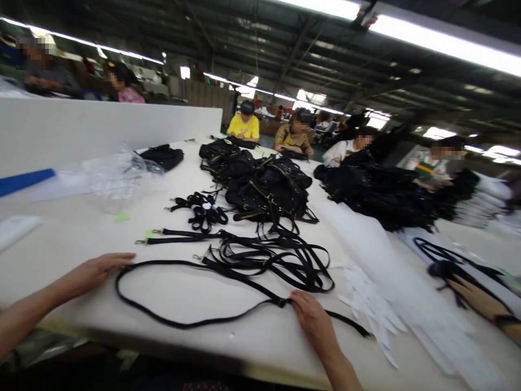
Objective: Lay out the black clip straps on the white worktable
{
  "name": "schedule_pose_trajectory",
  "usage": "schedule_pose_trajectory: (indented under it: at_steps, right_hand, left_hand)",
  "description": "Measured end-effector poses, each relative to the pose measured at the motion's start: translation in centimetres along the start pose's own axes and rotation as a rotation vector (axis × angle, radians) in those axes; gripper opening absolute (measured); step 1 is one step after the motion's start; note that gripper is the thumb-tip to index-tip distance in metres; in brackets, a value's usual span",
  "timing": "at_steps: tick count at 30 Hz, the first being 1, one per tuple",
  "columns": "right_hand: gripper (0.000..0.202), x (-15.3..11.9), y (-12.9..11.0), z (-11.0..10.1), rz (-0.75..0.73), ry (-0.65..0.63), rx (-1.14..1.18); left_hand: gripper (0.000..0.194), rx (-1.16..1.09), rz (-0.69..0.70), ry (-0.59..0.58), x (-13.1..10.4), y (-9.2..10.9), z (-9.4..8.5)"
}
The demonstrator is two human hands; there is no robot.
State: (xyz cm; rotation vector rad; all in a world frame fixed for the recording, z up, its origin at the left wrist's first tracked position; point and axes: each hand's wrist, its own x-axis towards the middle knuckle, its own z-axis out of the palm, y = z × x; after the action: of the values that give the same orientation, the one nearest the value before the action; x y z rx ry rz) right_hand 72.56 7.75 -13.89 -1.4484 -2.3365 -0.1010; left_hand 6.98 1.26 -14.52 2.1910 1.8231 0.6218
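Observation:
A long black strap (171, 320) lies in a wide loop on the white table (73, 233) in front of me. My left hand (97, 270) rests flat on the table, fingertips at the loop's left end. My right hand (311, 315) presses on the strap near its buckle, fingers down on the webbing. Beyond the loop lies a tangled heap of black straps (280, 255) with metal clips. A smaller bundled strap (201, 210) sits further back.
Piles of black bags (264, 184) fill the table's middle and right. Clear plastic wrap (118, 174) and a blue sheet (24, 181) lie at left. White paper strips (378, 282) run along the right. A co-worker's hand (480, 298) holds straps at far right; several people sit at the far end.

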Motion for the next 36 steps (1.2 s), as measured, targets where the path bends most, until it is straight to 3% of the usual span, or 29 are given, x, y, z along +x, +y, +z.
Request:
schedule_pose_trajectory:
  at_steps: [4,15,23,28,32,36]
  right_hand:
    - [0.028,0.1,2.1,1.1,-0.126,0.081,-0.049]
    - [0.030,0.7,1.9,1.9,-0.296,0.155,-0.032]
    - [0.025,1.2,1.7,1.9,-0.385,0.142,-0.046]
    - [0.026,1.1,2.3,0.8,-0.442,0.138,-0.082]
    - [0.027,1.4,2.6,0.7,-0.392,0.077,-0.072]
    - [0.029,1.7,1.4,0.6,-0.323,-0.020,-0.014]
  left_hand:
    - [0.053,0.032,-0.011,-0.051,-0.2,-0.8,0.1]
    - [0.042,0.057,0.010,-0.001,-0.2,0.5,1.0]
    - [0.034,0.145,0.001,0.109,-0.2,1.2,2.6]
    - [0.033,0.214,-0.019,0.188,-2.4,-0.3,1.3]
    - [0.035,0.260,-0.054,0.216,-4.6,-1.6,0.4]
    - [0.033,0.266,-0.068,0.209,-5.3,-2.0,0.2]
